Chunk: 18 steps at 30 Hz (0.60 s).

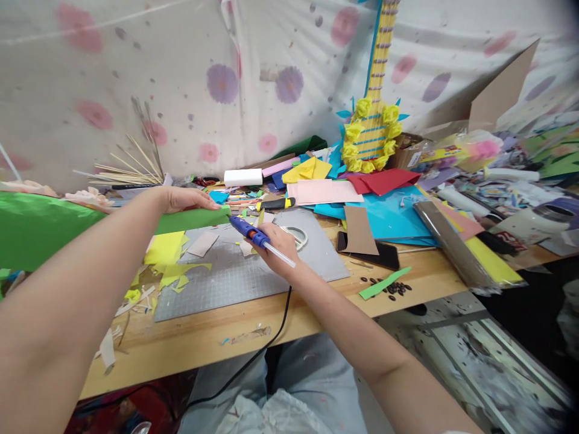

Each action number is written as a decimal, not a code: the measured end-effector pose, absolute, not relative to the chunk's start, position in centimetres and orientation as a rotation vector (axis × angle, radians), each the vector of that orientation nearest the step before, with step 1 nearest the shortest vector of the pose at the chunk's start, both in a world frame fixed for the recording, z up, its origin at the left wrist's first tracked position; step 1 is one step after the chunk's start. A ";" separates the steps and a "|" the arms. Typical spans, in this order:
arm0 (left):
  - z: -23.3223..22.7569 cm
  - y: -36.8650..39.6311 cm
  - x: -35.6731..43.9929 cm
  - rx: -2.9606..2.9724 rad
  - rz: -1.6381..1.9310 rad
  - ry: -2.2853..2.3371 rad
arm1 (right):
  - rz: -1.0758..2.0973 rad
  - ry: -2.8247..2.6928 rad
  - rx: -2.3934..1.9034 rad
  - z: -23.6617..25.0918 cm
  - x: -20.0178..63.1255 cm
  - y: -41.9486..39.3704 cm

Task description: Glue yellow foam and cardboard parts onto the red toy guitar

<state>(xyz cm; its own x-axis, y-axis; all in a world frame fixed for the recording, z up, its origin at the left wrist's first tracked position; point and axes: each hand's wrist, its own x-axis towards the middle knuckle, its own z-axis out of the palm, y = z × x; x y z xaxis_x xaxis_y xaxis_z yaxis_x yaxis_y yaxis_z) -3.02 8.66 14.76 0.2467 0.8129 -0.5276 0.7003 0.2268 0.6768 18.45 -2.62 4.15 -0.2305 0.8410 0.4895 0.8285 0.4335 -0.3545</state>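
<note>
While left hand (183, 199) pinches green paper roll (194, 218), right hand (278, 244) fisted around glue gun (251, 233), nozzle at roll's end

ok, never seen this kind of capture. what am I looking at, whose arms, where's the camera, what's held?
There is no machine here: a person wears one camera on the head, looking forward and down at their own bare arms. The left hand holds the end of a green paper roll. The right hand grips a blue glue gun, nozzle at the roll's tip, its black cord dropping over the edge. The wooden table carries a grey cutting mat, coloured paper scraps, a phone and a paper guitar with yellow flowers.
</note>
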 end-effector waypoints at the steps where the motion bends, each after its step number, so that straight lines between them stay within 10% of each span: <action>1: 14.8 8.6 -3.0 1.486 0.141 1.493 | 0.022 -2.078 -1.407 4.2 18.5 -2.6; 18: 15.1 9.5 -3.6 1.474 0.057 1.408 | 0.102 -1.989 -1.285 7.8 21.2 -1.2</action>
